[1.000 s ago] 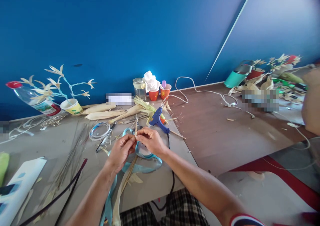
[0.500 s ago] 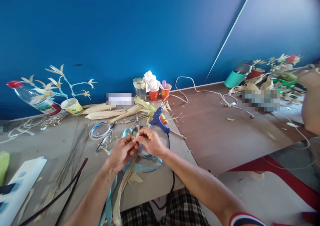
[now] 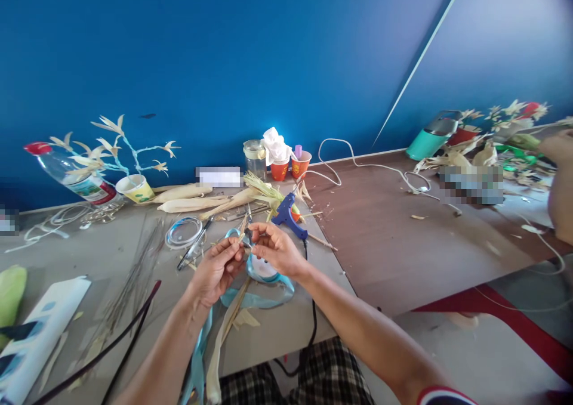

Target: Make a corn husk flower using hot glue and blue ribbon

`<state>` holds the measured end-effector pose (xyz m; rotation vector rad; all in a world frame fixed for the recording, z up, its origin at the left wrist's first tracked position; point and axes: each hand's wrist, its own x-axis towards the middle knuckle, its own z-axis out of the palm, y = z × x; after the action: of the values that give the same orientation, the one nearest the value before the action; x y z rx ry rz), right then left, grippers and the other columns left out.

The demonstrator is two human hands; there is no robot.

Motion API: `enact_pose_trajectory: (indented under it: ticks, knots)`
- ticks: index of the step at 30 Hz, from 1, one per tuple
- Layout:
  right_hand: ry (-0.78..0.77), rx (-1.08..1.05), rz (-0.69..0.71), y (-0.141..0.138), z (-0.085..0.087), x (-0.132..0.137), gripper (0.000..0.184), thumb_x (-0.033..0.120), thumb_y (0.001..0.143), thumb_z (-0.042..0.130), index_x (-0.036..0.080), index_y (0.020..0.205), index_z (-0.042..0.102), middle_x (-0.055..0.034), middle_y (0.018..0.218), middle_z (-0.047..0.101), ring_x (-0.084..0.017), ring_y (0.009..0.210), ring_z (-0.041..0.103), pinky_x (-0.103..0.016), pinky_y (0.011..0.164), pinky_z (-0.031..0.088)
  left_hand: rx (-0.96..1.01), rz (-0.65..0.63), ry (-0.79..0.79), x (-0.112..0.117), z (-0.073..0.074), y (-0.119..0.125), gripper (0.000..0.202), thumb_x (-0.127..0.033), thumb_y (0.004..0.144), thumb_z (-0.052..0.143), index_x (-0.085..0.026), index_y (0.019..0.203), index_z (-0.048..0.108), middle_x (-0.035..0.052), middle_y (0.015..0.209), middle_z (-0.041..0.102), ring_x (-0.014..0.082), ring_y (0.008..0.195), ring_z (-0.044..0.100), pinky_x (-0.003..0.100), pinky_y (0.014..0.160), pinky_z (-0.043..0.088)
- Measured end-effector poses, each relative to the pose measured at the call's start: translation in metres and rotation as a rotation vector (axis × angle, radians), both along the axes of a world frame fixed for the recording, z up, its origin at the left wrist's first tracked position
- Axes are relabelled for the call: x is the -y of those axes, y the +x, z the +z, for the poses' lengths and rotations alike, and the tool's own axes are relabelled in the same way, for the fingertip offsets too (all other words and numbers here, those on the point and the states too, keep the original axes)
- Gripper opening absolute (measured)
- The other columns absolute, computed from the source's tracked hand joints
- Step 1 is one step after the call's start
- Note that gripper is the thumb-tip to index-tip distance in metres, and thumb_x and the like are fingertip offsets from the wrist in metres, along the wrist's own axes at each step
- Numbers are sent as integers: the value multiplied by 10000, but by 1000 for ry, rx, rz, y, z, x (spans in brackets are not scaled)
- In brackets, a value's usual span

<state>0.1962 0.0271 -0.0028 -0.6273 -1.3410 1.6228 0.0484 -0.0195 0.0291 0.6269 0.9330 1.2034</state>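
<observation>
My left hand [image 3: 220, 266] pinches a small pale strip of corn husk [image 3: 242, 237] between thumb and fingertips. Just to the right of it is my right hand [image 3: 278, 251], its thumb and forefinger parted and curved, with nothing clearly held. Dark scissors [image 3: 248, 233] lie partly hidden behind the fingers. Below the hands a light-blue ribbon [image 3: 268, 299] loops over the table from its roll. Long husk strips [image 3: 218, 348] hang past the table edge. Close behind my right hand lies a blue glue gun [image 3: 290, 217].
Husks [image 3: 194, 203] lie along the back, near a yellow paper cup [image 3: 135, 189] with husk-flower branches. A tipped plastic bottle [image 3: 85, 181] is at left, above a white power strip [image 3: 49, 327]. At right are a teal flask [image 3: 430, 139] and another person's arm [image 3: 563, 184].
My right fingers have come off the husk strip and moved slightly right, their tips now apart. My left hand keeps its pinch. The view has shifted slightly left.
</observation>
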Motion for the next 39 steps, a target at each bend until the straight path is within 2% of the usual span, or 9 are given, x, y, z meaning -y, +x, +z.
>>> enact_pose_trajectory:
  ticks: [4,6,12,16,21,26,29,32,39]
  knots:
    - [0,25,-81,3,7,0,161,258,682,637,183,810,575,14,749,517,-67,548,466,-206,509,391,6,5,17,-1,-1,-3,189,-233,697,715,-123,675,563,-40,565,496,6,408,284,145,431,287]
    - [9,37,-97,5,10,-1,129,283,695,630,170,737,583,12,707,526,-66,523,460,-207,488,363,13,0,17,-1,-2,-4,177,-232,711,701,-127,682,562,-38,568,495,12,410,289,150,435,295]
    - [-48,-15,-88,7,14,0,168,323,736,607,158,740,580,45,526,468,-71,480,411,-217,493,319,32,-9,3,-3,-3,-5,170,-233,738,678,-124,689,557,-37,572,476,19,411,285,156,427,299]
    - [-54,-48,-111,8,17,1,210,365,746,608,160,745,562,53,528,454,-64,471,397,-217,497,318,45,-12,-3,-4,-3,-5,164,-221,739,673,-120,689,554,-40,578,467,16,409,280,154,424,300]
    - [32,11,-74,10,12,-2,364,452,826,486,150,638,560,17,560,481,-69,469,417,-225,481,329,24,-19,-4,-3,-3,-4,158,-231,751,665,-120,708,562,-38,586,479,14,414,269,150,431,303]
    - [55,114,-121,8,6,-4,103,265,740,579,175,791,583,33,620,484,-77,520,440,-206,494,363,-39,-15,12,-2,-4,-2,163,-274,751,664,-137,749,576,-48,570,474,18,415,285,151,440,310]
    - [137,77,-151,8,5,-5,62,195,722,528,176,728,586,6,730,507,-74,547,450,-215,518,382,-59,-21,23,-2,-5,-1,179,-296,751,662,-141,741,574,-51,563,471,16,416,297,148,442,306]
    - [169,71,-160,9,4,-6,80,191,718,520,174,683,590,-14,801,521,-76,570,450,-223,529,388,-57,-16,19,-1,-6,-2,175,-292,754,660,-139,732,578,-50,558,474,12,411,302,147,438,299]
    - [10,74,-158,9,4,-7,135,276,733,571,166,800,609,12,685,521,-72,531,439,-215,510,357,19,-4,25,-3,-6,-6,114,-230,765,649,-121,771,615,-14,616,528,21,434,358,166,461,346]
